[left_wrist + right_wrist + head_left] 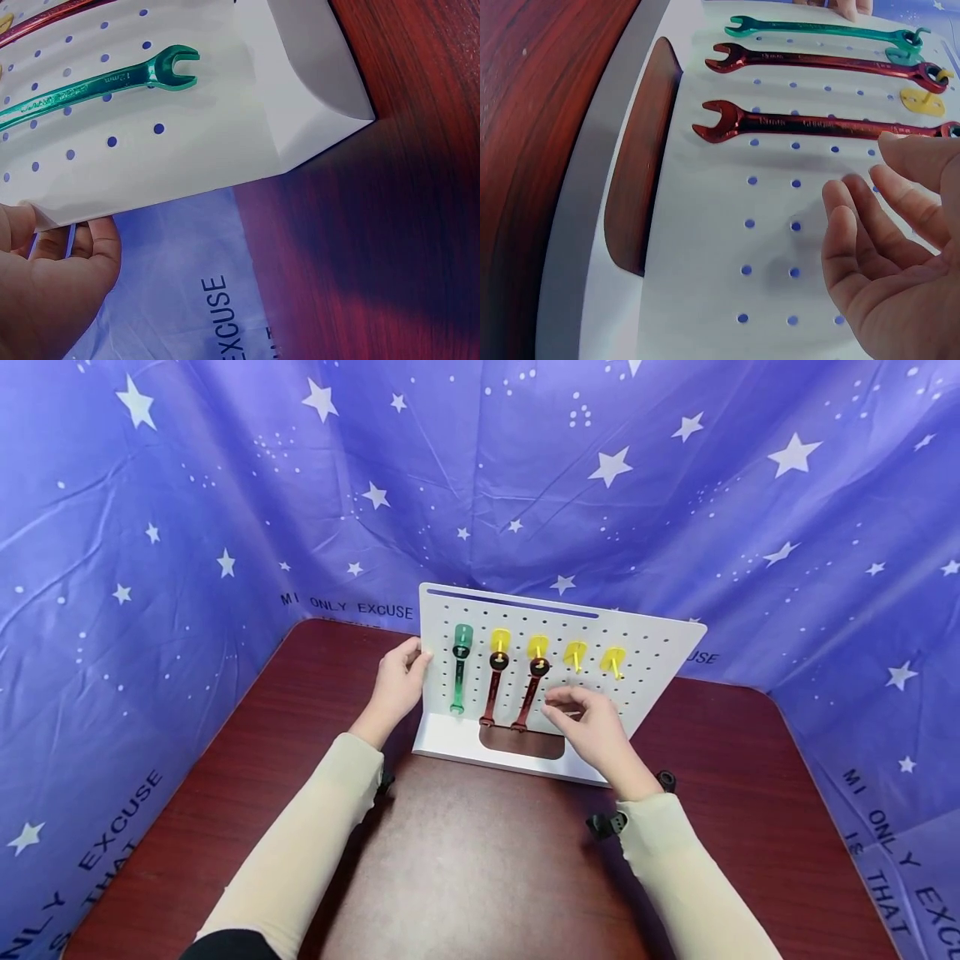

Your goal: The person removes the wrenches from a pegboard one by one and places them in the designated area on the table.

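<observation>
wrenches [460, 683] hung on the pegboard [660, 643]; our left hand [397, 681] pinched its edge, our right hand [591, 727], loosely curved, held nothing beside the rightmost wrench [528, 700]. we seemed hanging or taking it; next move needed light, careful pinching.

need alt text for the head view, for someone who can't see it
A left hand grips the left edge of a white pegboard while an empty right hand is near the right one of two red wrenches. These and a green wrench to their left hang there; two yellow hooks further right are bare.
</observation>
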A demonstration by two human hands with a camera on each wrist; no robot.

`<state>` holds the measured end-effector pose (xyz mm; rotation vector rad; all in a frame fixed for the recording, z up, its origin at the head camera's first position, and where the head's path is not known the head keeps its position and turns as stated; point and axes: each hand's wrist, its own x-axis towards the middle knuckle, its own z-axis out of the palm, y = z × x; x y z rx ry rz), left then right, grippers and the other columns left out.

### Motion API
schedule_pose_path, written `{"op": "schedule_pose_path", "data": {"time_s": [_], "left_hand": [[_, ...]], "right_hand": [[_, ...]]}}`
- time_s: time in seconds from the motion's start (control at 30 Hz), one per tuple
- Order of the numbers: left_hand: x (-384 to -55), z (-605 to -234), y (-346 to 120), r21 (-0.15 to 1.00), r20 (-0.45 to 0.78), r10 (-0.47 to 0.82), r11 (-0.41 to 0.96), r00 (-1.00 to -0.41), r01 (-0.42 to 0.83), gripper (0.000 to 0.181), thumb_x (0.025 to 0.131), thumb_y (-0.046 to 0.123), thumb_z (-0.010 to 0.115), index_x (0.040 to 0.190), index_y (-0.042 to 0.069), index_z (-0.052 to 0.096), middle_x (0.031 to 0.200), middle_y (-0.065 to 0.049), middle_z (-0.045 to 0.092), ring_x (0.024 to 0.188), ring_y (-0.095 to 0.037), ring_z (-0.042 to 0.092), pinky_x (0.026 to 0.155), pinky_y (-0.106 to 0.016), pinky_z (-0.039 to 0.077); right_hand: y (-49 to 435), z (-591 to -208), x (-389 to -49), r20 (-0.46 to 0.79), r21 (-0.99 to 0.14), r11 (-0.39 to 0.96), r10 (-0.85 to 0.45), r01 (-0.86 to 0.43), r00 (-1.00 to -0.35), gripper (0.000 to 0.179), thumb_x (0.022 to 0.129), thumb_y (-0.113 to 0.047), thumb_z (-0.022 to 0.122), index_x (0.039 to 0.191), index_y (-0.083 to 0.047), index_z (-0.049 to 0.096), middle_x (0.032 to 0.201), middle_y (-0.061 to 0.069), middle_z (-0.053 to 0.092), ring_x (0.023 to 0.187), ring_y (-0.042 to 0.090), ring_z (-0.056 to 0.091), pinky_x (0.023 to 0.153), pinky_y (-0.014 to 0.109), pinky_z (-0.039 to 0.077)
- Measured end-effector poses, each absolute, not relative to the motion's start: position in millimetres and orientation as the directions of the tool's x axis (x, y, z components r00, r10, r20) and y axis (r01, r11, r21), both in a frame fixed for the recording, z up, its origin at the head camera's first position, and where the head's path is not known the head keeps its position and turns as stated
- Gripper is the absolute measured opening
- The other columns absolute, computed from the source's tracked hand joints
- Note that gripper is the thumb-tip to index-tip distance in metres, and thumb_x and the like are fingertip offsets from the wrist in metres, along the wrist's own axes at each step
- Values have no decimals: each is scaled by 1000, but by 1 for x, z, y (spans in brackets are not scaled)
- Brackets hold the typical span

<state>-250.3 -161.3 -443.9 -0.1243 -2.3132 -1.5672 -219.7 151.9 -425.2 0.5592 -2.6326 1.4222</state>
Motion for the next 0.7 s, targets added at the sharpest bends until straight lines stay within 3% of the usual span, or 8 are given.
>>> {"op": "schedule_pose_path", "data": {"time_s": [0.4, 0.7], "left_hand": [[-250, -443, -162, 884, 338, -116, 380, -934, 273, 17, 105, 8, 56, 114, 0, 68, 109, -17, 73, 88, -27, 67, 74, -42, 54], [-251, -444, -162, 884, 337, -111, 380, -935, 273, 16, 106, 9, 56, 113, 0, 67, 109, -16, 73, 89, -27, 68, 74, -41, 54]], "right_hand": [[136, -431, -226, 283, -799, 455, -291, -392, -914, 26, 94, -6, 74, 119, 1, 71, 110, 12, 71, 96, 25, 67, 85, 42, 54], [130, -434, -228, 296, -810, 420, -309, -409, -904, 7, 95, -4, 72, 102, -1, 73, 99, 10, 70, 91, 25, 68, 83, 43, 54]]}}
